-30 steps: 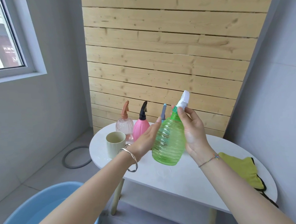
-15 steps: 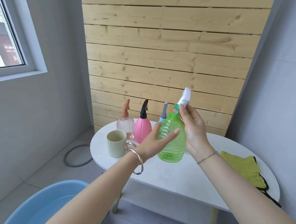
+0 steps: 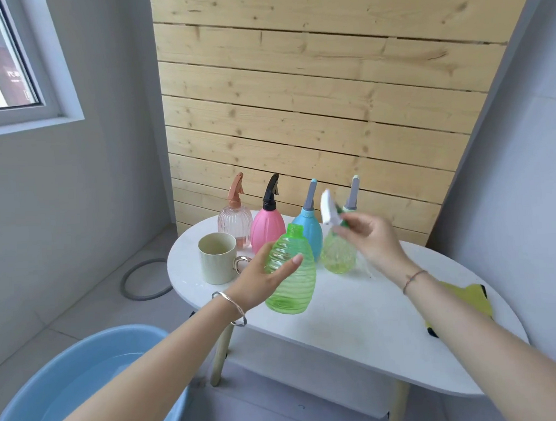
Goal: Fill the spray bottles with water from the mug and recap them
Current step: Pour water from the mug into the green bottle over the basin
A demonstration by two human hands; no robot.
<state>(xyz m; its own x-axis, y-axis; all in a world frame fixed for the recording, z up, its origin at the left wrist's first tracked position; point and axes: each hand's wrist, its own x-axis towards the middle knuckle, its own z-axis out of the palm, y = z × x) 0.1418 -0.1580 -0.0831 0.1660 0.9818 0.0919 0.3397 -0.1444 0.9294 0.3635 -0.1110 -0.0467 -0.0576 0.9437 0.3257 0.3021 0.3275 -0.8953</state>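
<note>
1. Basin (image 3: 86,381), near left, holds water; bottle (image 3: 291,274) looks empty.
2. My left hand (image 3: 260,275) grips the bottle over the table (image 3: 356,319), beside the mug (image 3: 216,258): green, ribbed, uncapped.
3. My right hand (image 3: 371,237) pinches the spray head (image 3: 328,212).

- Spray head (image 3: 329,211) in the right hand (image 3: 371,237) is motion-blurred — shape unclear
- Blue bottle (image 3: 309,223) stands partly hidden behind the green bottle (image 3: 291,274)
- Blue basin (image 3: 122,330), at 7 o'clock, is cut off by the frame edges
- Yellow cloth (image 3: 468,297), at 4 o'clock, lies partly behind the right forearm
</note>
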